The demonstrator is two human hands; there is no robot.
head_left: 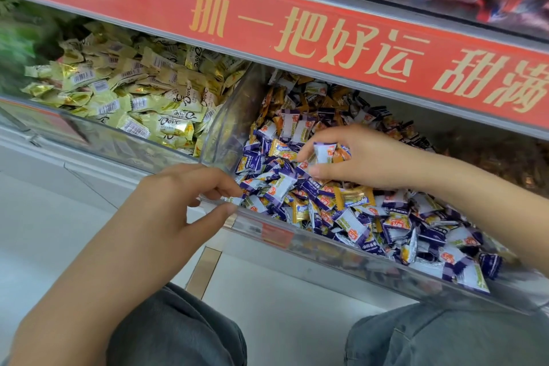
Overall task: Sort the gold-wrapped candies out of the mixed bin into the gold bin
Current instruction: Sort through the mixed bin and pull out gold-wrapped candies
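Several gold-wrapped candies (353,197), crinkly foil pillows with sawtooth ends, lie scattered among glossy purple-and-white wrapped sweets (350,227) heaped in the clear plastic mixed bin (326,249). Over that heap the right hand (365,157) curls round a small clutch of wrapped pieces, one white and one orange-gold showing between its fingers, while the left hand (190,202) pinches a white wrapper at the bin's transparent front lip. Just left, behind a clear divider, the gold bin (89,134) holds a pile of pale gold Dove packets (124,89), beneath a red banner (267,30) with gold characters.
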